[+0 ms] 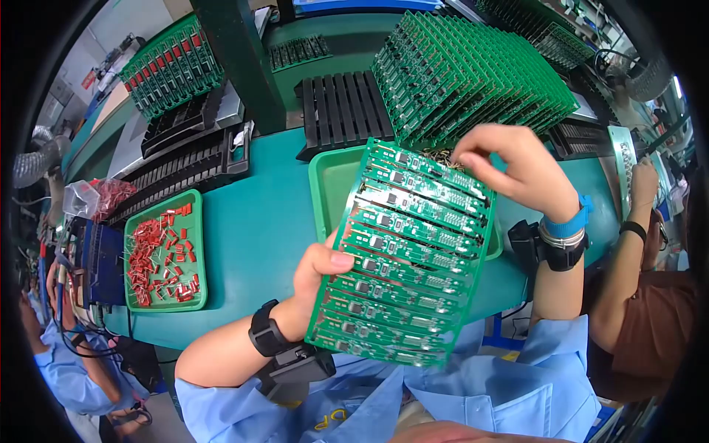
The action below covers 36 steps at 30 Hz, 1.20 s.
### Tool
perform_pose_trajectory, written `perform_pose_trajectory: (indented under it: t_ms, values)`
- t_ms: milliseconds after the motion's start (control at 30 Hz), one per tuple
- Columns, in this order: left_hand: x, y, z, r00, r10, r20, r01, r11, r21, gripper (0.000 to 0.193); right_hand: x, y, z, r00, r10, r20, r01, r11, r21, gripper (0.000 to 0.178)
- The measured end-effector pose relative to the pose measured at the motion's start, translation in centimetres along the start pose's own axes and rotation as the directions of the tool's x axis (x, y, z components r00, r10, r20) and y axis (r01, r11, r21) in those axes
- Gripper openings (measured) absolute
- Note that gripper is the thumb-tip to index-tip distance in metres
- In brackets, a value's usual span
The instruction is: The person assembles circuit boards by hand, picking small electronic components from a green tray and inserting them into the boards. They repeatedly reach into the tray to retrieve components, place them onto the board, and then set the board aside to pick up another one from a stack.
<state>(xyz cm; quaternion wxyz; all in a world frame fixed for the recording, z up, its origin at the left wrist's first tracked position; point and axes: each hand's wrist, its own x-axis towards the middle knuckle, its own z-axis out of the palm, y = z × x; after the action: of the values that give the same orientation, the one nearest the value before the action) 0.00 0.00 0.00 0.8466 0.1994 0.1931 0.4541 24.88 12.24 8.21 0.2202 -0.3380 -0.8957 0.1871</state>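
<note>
A green circuit board panel (405,260), made of several parallel strips with small chips, is tilted in front of me. My left hand (316,272) grips its left edge, thumb on the face and fingers behind. My right hand (523,164) is at the panel's top right corner, fingertips curled together by a heap of small brassy parts (443,156). Whatever those fingertips may hold is too small to make out. A green tray (320,184) lies behind the panel, which hides most of it.
A green tray (201,284) of red components with wire leads stands at left. Behind are a black slotted rack (346,111) and a dense row of upright circuit boards (473,81). Boards with red parts (173,70) stand far left. A co-worker's arm (628,199) is at right.
</note>
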Motion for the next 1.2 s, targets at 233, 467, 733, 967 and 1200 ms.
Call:
perform_pose_trajectory:
  t_ms: [233,467,733,967,1200]
  values:
    - [0.1,0.2,-1.4,0.979,-0.009,0.203,0.078,0.94,-0.332,0.073,-0.1,1.7,-0.9,0.988,0.001,0.153,-0.02,0.992,0.121,0.021]
    - [-0.9,1.5,-1.5,0.959,0.164,0.232,-0.077,0.936,-0.344,0.07,-0.8,0.0,1.1,0.923,0.092,0.374,-0.041,0.989,-0.143,0.024]
    - [0.2,1.1,-2.2,0.974,0.178,0.143,-0.106,0.907,-0.409,0.07,-1.3,0.4,1.9,0.876,0.072,0.476,-0.02,0.993,-0.114,0.021]
    - [0.6,0.6,-1.8,0.977,0.194,0.094,-0.157,0.939,-0.307,0.068,-1.5,0.6,2.4,0.861,0.105,0.498,-0.003,0.98,-0.201,0.012]
    - [0.4,0.6,-1.4,0.977,0.212,-0.015,-0.209,0.944,-0.256,0.066,-0.8,0.1,1.7,0.867,0.077,0.492,-0.018,0.992,-0.124,0.005]
